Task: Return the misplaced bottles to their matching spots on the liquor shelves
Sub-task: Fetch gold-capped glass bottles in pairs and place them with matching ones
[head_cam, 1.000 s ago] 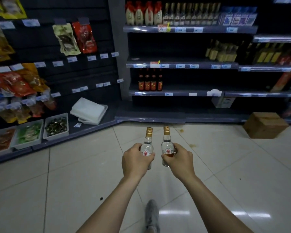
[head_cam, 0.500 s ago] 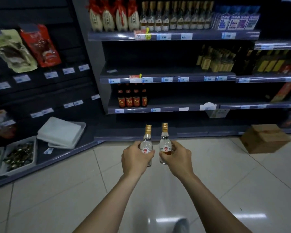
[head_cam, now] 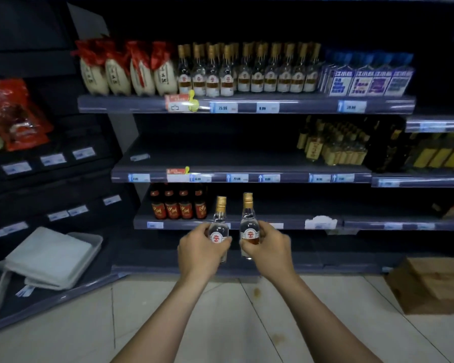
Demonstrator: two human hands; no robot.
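Holding two red-emblem bottles (head_cam: 249, 226), "25.00" tag (head_cam: 222, 108) above.

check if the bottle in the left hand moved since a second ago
Yes. The clear gold-capped bottle in the left hand moved forward: earlier against floor tiles, it now overlaps the lower shelf edge by the dark red-labelled bottles.

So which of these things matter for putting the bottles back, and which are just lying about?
Part of the job: left bottle in the left hand; right bottle in the right hand; matching gold-capped bottles on the top shelf.
Just lying about: cardboard box, white trays, red snack packet, blue cartons.
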